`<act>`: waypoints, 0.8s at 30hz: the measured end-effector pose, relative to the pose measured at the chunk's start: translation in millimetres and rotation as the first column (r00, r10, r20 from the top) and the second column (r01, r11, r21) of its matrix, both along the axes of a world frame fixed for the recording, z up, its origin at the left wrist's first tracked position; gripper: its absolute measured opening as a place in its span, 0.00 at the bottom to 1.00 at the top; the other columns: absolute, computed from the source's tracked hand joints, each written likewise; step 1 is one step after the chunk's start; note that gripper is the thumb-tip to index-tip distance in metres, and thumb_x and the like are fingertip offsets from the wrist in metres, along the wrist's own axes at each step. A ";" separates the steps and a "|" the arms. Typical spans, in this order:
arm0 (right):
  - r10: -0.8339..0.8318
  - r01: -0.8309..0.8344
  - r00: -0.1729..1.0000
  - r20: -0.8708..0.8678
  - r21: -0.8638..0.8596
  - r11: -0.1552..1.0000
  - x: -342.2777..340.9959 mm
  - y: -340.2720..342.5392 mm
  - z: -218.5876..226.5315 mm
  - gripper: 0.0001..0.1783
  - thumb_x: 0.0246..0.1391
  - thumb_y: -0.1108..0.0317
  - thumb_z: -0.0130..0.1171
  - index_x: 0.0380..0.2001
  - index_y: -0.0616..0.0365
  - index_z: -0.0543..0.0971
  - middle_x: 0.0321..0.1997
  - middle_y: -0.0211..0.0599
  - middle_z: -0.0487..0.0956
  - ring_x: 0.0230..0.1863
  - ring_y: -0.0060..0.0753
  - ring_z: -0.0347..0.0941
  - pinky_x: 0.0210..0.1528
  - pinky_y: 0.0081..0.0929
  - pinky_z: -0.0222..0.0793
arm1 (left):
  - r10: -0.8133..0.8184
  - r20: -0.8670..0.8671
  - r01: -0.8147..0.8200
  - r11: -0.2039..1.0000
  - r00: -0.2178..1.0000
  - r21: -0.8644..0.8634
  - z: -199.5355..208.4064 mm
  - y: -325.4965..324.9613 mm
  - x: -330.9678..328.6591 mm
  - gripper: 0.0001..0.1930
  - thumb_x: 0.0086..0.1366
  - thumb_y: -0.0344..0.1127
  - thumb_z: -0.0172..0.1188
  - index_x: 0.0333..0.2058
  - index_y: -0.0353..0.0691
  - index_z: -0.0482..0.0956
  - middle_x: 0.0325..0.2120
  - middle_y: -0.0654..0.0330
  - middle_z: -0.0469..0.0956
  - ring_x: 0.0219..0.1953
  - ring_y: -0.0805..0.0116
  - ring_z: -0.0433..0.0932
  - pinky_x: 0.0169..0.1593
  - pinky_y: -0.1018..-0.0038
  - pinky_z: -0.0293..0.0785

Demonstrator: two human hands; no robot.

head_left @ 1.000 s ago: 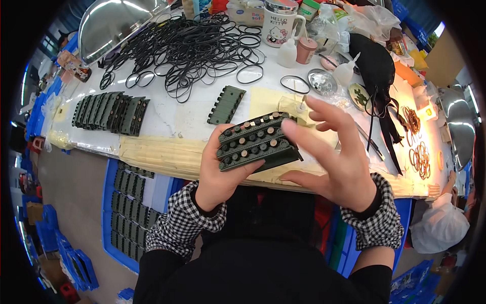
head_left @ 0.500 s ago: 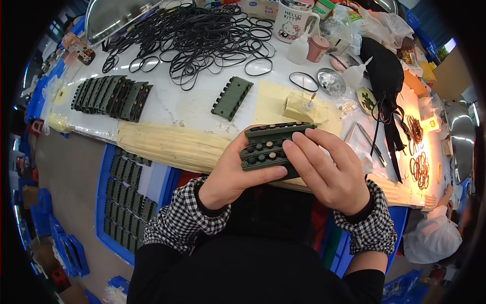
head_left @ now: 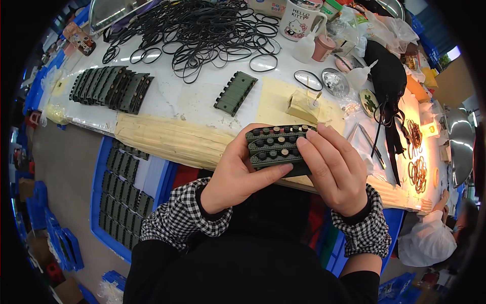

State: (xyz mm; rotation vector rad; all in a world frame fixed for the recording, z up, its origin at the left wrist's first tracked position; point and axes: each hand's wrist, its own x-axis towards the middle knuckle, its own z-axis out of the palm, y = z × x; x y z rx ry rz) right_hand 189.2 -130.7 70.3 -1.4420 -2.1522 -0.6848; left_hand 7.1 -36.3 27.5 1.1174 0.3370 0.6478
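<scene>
Green parts [head_left: 274, 145] near table edge [head_left: 172, 141]

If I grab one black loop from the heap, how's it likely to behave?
The black loops are probably floppy, since many bend into irregular curves. They look light, being thin. One may drag others along, as they overlap heavily.

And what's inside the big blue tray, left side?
Rows of dark green pieces and something white; the table edge and left checkered sleeve hide the rest.

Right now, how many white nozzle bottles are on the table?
2: a nozzle bottle left of the pink cup, another nozzle bottle right of the silver dish; more may be hidden.
</scene>
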 end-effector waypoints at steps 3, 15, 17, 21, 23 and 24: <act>-0.001 0.002 1.000 -0.018 0.017 1.000 -2.1 -0.4 -2.9 0.20 0.46 0.73 0.60 0.46 0.61 0.80 0.47 0.41 0.79 0.49 0.45 0.77 0.48 0.38 0.80 | 0.027 -0.010 -0.026 0.996 1.000 0.085 -1.3 -0.6 -0.4 0.27 0.58 0.18 0.64 0.55 0.35 0.64 0.48 0.59 0.75 0.51 0.73 0.76 0.55 0.74 0.75; -0.004 0.017 0.994 -0.113 0.112 0.994 -4.4 4.7 -25.0 0.20 0.44 0.76 0.61 0.45 0.61 0.81 0.46 0.41 0.80 0.49 0.46 0.77 0.49 0.35 0.80 | 0.069 0.022 -0.071 0.989 0.997 0.128 -6.3 -1.6 1.1 0.28 0.57 0.17 0.65 0.54 0.35 0.64 0.48 0.58 0.76 0.50 0.73 0.77 0.53 0.74 0.76; -0.005 0.018 0.993 -0.114 0.114 0.993 -4.7 5.2 -25.7 0.21 0.43 0.76 0.61 0.45 0.61 0.81 0.46 0.41 0.80 0.49 0.46 0.78 0.49 0.34 0.79 | 0.058 0.006 -0.058 0.991 0.998 0.118 -8.0 0.7 0.4 0.28 0.57 0.18 0.65 0.54 0.34 0.64 0.48 0.58 0.76 0.50 0.73 0.77 0.53 0.74 0.76; -0.002 0.014 0.995 -0.099 0.118 0.993 -6.0 5.5 -25.9 0.21 0.43 0.76 0.61 0.45 0.61 0.81 0.47 0.41 0.80 0.50 0.46 0.78 0.49 0.33 0.79 | 0.073 0.001 -0.073 0.992 0.997 0.103 -7.2 1.6 -0.7 0.28 0.56 0.18 0.66 0.54 0.34 0.65 0.47 0.58 0.76 0.50 0.73 0.77 0.52 0.75 0.77; 0.000 0.011 0.996 -0.089 0.120 0.993 -6.1 5.0 -25.9 0.21 0.43 0.76 0.62 0.45 0.61 0.82 0.47 0.40 0.80 0.50 0.46 0.78 0.49 0.33 0.80 | 0.084 0.003 -0.083 0.990 0.997 0.109 -5.0 2.4 -1.2 0.28 0.56 0.19 0.66 0.54 0.35 0.65 0.47 0.58 0.76 0.49 0.73 0.77 0.52 0.75 0.77; -0.001 0.011 0.996 -0.087 0.120 0.993 -5.7 5.1 -26.5 0.21 0.43 0.75 0.62 0.45 0.61 0.82 0.47 0.40 0.80 0.51 0.46 0.78 0.49 0.32 0.80 | 0.083 -0.001 -0.082 0.991 0.997 0.105 -5.0 2.8 -0.9 0.28 0.55 0.19 0.67 0.54 0.35 0.65 0.47 0.59 0.76 0.49 0.73 0.77 0.52 0.75 0.77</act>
